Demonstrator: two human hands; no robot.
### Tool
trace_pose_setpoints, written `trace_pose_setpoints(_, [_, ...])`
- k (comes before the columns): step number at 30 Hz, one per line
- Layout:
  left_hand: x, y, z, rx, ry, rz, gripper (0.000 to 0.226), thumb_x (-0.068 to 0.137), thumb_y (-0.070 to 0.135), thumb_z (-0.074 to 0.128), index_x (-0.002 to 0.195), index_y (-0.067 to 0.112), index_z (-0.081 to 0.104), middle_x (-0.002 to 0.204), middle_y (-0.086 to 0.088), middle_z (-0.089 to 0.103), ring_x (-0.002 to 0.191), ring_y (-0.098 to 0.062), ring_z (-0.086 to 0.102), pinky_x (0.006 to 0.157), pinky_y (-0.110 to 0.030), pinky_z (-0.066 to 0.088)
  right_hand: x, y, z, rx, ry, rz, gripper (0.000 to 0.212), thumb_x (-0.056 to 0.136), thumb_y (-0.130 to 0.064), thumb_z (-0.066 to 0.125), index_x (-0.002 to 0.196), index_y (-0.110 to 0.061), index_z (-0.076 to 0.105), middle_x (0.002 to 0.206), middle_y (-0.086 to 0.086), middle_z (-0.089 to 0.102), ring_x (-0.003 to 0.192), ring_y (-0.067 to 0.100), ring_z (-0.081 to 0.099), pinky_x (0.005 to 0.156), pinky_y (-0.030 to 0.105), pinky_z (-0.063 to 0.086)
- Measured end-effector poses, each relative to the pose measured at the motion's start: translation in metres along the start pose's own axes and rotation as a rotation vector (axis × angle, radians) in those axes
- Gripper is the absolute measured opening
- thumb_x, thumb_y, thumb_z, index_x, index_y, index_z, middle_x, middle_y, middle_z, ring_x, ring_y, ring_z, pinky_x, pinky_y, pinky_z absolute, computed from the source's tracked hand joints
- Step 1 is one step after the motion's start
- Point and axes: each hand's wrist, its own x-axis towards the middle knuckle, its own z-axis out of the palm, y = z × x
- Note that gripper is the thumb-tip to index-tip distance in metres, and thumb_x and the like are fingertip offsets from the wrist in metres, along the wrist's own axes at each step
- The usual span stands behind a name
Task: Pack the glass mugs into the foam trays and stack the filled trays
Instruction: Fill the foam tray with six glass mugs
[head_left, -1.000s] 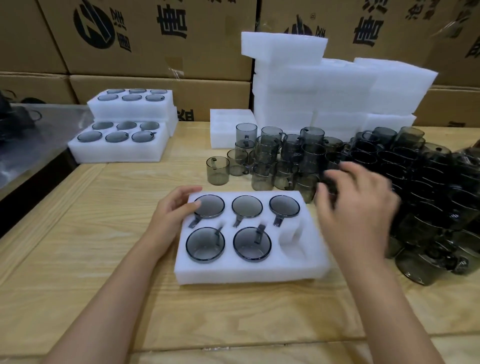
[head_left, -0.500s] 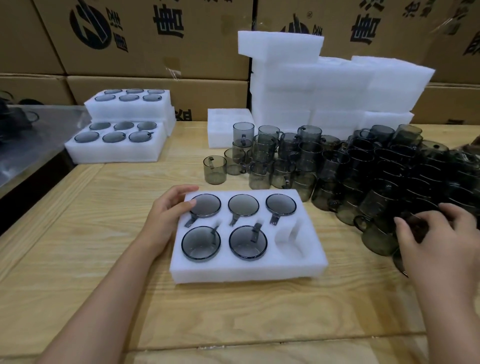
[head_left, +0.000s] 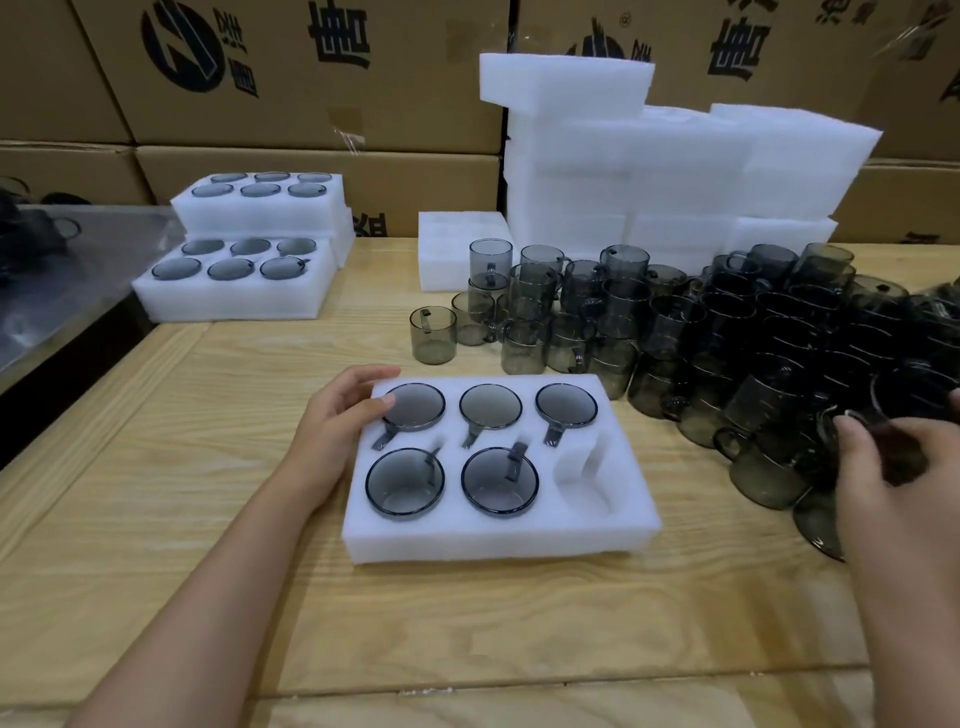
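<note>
A white foam tray (head_left: 498, 535) is sitting in the middle of the frame on a wooden table (head_left: 467, 649). Five mugs (head_left: 491, 407) are lying in its round holes, three in the back row and two in the front row, and the hole at the lower right is showing only white foam. The left hand (head_left: 337, 421) is holding the tray's upper left corner, with the fingers curled over the far edge and the thumb lying on top beside a mug. At the right edge of the frame the right hand (head_left: 883, 493) is wrapping its thumb and fingers around one dark mug (head_left: 896, 447) in the big pile of mugs (head_left: 727, 332); this part is blurry. In the upper left, two full trays (head_left: 234, 304) are sitting in a stepped stack. A tall foam stack (head_left: 623, 171) is standing behind the pile, and brown boxes (head_left: 311, 93) are lining the back.
</note>
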Motion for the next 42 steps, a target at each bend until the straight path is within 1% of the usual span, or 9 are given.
trace_pose_setpoints(4, [-0.002, 0.006, 0.002, 0.104, 0.042, 0.056, 0.037, 0.074, 0.015, 0.061, 0.109, 0.004, 0.062, 0.099, -0.004, 0.065, 0.087, -0.008, 0.063, 0.077, -0.021, 0.049, -0.008, -0.045, 0.007, 0.182, 0.064, -0.212, 0.024, 0.086, -0.046, 0.059, 0.093, -0.023, 0.061, 0.13, -0.002, 0.052, 0.12, -0.008, 0.041, 0.104, 0.033, 0.039])
trace_pose_setpoints(8, [-0.006, 0.031, 0.008, 0.208, 0.096, 0.215, 0.027, 0.076, 0.018, 0.057, 0.103, 0.018, 0.064, 0.11, -0.002, 0.066, 0.108, -0.015, 0.059, 0.098, -0.036, 0.044, -0.018, -0.099, 0.028, 0.524, -0.368, -0.326, 0.013, 0.078, -0.024, 0.069, 0.078, -0.031, 0.059, 0.124, -0.011, 0.055, 0.118, 0.009, 0.052, 0.098, 0.036, 0.045])
trace_pose_setpoints(16, [-0.024, 0.086, 0.076, 0.5, -0.518, 0.319, 0.059, 0.08, 0.033, 0.067, 0.133, 0.043, 0.042, 0.131, 0.017, 0.057, 0.121, 0.001, 0.052, 0.104, -0.022, 0.04, -0.032, -0.106, 0.052, 0.803, -0.769, -0.338, 0.006, 0.079, -0.009, 0.065, 0.081, -0.013, 0.062, 0.132, 0.0, 0.056, 0.128, 0.018, 0.048, 0.106, 0.047, 0.037])
trace_pose_setpoints(21, [-0.026, 0.082, 0.107, 0.57, -0.45, 0.389, 0.055, 0.074, 0.025, 0.081, 0.125, 0.026, 0.061, 0.118, 0.009, 0.063, 0.102, -0.005, 0.06, 0.09, -0.025, 0.049, -0.03, -0.088, 0.041, 0.859, -0.801, -0.244, 0.021, 0.083, -0.008, 0.065, 0.103, -0.009, 0.057, 0.137, 0.004, 0.05, 0.131, 0.012, 0.044, 0.107, 0.026, 0.036])
trace_pose_setpoints(24, [-0.028, 0.07, 0.112, 0.614, -0.412, 0.486, 0.036, 0.068, 0.027, 0.085, 0.1, 0.019, 0.071, 0.105, 0.001, 0.06, 0.089, -0.006, 0.058, 0.078, -0.015, 0.047, -0.024, -0.083, 0.034, 0.78, -0.863, -0.213, 0.045, 0.076, -0.015, 0.065, 0.12, -0.011, 0.055, 0.126, 0.0, 0.059, 0.122, 0.009, 0.052, 0.104, 0.024, 0.04])
trace_pose_setpoints(27, [-0.03, 0.06, 0.113, 0.7, -0.399, 0.487, 0.033, 0.061, 0.036, 0.088, 0.08, 0.018, 0.069, 0.096, 0.004, 0.057, 0.083, -0.008, 0.055, 0.075, -0.023, 0.047, -0.022, -0.078, 0.03, 0.734, -0.942, -0.217, 0.041, 0.075, -0.01, 0.067, 0.116, -0.013, 0.061, 0.116, -0.002, 0.066, 0.114, 0.01, 0.058, 0.1, 0.023, 0.044])
trace_pose_setpoints(33, [-0.031, 0.056, 0.113, 0.766, -0.448, 0.483, 0.039, 0.06, 0.044, 0.087, 0.074, 0.019, 0.06, 0.089, 0.009, 0.042, 0.078, -0.006, 0.048, 0.069, -0.024, 0.043, -0.02, -0.073, 0.031, 0.64, -1.003, -0.249, 0.043, 0.078, 0.004, 0.069, 0.111, -0.022, 0.063, 0.118, -0.009, 0.065, 0.119, 0.006, 0.055, 0.103, 0.026, 0.041])
trace_pose_setpoints(39, [-0.036, 0.055, 0.114, 0.993, -0.508, 0.486, 0.042, 0.062, 0.059, 0.077, 0.073, 0.026, 0.052, 0.089, 0.006, 0.039, 0.082, -0.02, 0.044, 0.072, -0.032, 0.039, -0.021, -0.07, 0.032, 0.526, -1.045, -0.265, 0.033, 0.081, -0.007, 0.07, 0.111, -0.021, 0.065, 0.118, -0.008, 0.065, 0.12, 0.005, 0.053, 0.106, 0.033, 0.037])
trace_pose_setpoints(42, [-0.036, 0.064, 0.116, 0.936, -0.451, 0.393, 0.044, 0.079, 0.069, 0.045, 0.083, 0.026, 0.053, 0.087, 0.009, 0.047, 0.088, -0.021, 0.046, 0.075, -0.031, 0.034, -0.024, -0.08, 0.036, 0.753, -0.999, -0.097, 0.035, 0.082, -0.02, 0.052, 0.114, -0.012, 0.063, 0.117, 0.001, 0.066, 0.118, 0.009, 0.055, 0.098, 0.023, 0.041])
